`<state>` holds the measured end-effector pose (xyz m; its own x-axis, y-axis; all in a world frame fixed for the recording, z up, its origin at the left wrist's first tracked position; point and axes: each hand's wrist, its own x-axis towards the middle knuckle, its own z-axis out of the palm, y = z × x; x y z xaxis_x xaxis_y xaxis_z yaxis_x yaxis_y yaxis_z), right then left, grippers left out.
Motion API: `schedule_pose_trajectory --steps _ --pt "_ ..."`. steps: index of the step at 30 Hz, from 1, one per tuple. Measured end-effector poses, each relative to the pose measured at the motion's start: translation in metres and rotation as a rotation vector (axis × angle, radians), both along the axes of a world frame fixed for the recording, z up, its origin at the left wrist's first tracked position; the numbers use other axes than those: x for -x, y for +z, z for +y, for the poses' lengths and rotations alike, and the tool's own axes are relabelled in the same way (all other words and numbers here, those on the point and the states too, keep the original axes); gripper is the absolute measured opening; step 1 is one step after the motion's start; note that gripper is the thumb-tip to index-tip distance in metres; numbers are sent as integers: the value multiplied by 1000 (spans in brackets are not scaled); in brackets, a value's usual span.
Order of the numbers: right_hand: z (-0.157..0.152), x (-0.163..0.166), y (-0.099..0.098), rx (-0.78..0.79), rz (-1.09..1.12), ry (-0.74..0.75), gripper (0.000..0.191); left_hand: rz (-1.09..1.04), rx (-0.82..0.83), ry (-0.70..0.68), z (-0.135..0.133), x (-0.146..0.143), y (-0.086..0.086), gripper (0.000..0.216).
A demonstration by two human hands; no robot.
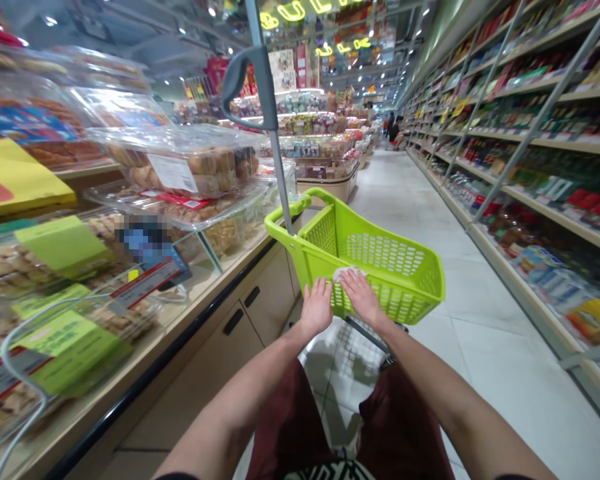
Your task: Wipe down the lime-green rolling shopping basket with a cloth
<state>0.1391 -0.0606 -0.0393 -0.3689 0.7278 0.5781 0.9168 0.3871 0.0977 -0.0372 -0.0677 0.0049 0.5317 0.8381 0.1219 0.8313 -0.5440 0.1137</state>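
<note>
A lime-green plastic shopping basket on wheels stands in the aisle in front of me, with a tall grey pull handle rising from its far left corner. My left hand lies flat, fingers stretched out, against the basket's near wall. My right hand rests beside it on the near rim, fingers spread over a small white cloth or tissue. The two hands nearly touch. The basket looks empty inside.
A bakery counter with clear boxes of pastries and green price tags runs along my left. Stocked shelves line the right side. The tiled aisle stretches ahead, with people far down it.
</note>
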Motion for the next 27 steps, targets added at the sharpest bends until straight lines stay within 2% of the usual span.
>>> schedule_pose_trajectory --steps 3,5,11,13,19,21,23,27 --pt "-23 -9 -36 76 -25 -34 43 20 0 -65 -8 -8 -6 65" --pt "-33 -12 -41 69 -14 -37 43 24 4 -93 -11 -11 -10 65" --pt "-30 -25 6 -95 119 -51 44 23 46 -92 -10 -32 -12 68" --pt "-29 -34 6 -96 128 -67 43 27 42 -107 -13 -43 -11 69" --pt "-57 -54 -49 83 39 -132 39 57 28 -231 -31 -64 -20 65" --pt "-68 -59 -54 118 36 -150 39 67 27 -250 -36 -69 -23 65" --pt "-76 -67 -45 99 58 -146 42 74 38 -259 -38 -75 -24 66" --pt "-81 -87 -12 -63 131 -165 43 72 59 -294 -40 -94 -20 65"
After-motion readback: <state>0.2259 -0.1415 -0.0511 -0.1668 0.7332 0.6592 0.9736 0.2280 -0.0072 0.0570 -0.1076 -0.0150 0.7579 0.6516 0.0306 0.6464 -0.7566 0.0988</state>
